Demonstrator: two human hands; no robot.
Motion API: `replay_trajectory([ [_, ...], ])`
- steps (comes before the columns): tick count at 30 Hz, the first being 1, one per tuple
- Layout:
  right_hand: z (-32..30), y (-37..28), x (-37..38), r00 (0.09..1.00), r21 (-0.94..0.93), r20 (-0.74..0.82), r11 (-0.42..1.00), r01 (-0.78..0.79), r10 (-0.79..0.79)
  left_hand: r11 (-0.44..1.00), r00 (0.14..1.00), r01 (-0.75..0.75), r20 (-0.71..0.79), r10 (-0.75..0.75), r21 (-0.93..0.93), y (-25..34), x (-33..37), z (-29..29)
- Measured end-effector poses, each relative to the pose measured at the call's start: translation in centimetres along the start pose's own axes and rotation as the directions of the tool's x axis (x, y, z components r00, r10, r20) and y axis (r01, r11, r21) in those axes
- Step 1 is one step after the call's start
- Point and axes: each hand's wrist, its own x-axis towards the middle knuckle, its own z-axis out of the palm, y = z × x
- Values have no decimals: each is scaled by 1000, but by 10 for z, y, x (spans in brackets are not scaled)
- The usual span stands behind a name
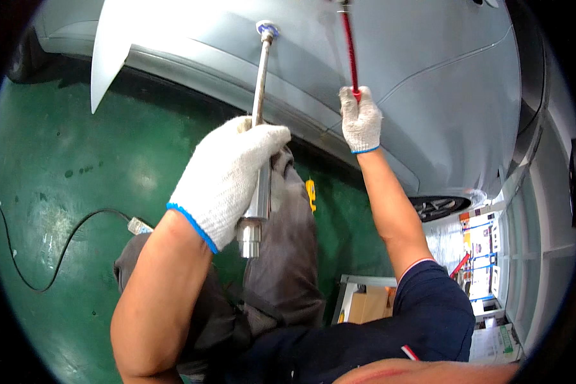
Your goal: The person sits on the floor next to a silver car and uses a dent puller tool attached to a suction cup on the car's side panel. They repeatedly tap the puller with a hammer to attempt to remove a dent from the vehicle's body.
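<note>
My left hand [227, 173], in a white knit glove with a blue cuff, is closed round a metal slide hammer [260, 83]. Its slim shaft runs up to a round white and blue pull tab [267, 28] against the silver-grey car panel [416, 45]. Below my fist the thick chrome weight [259, 198] and stepped end show. Farther right and higher, my gloved right hand [363, 121] grips the lower end of a thin red-handled tool [350, 51]. That tool lies across the front of the panel; its head is cut off by the top edge.
A pointed panel edge [109, 57] juts out at the upper left. On the green floor [64, 166] lie a black cable [64, 275] with a light block and a yellow tool [311, 194]. An open cardboard box [368, 306] sits by my right side; a wheel [438, 208] shows beyond.
</note>
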Motion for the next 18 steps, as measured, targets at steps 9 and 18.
replay_trajectory([
  [9, -5, -12, -7, 991, 119, -67, 986, 119, -112, 1000, 1000, -1, 3, 1, -14, -2, -2, -4],
  [18, -13, 7, -18, 996, -55, 66, 996, 67, -63, 999, 1000, 11, 10, -10, -34, 0, -1, 7],
])
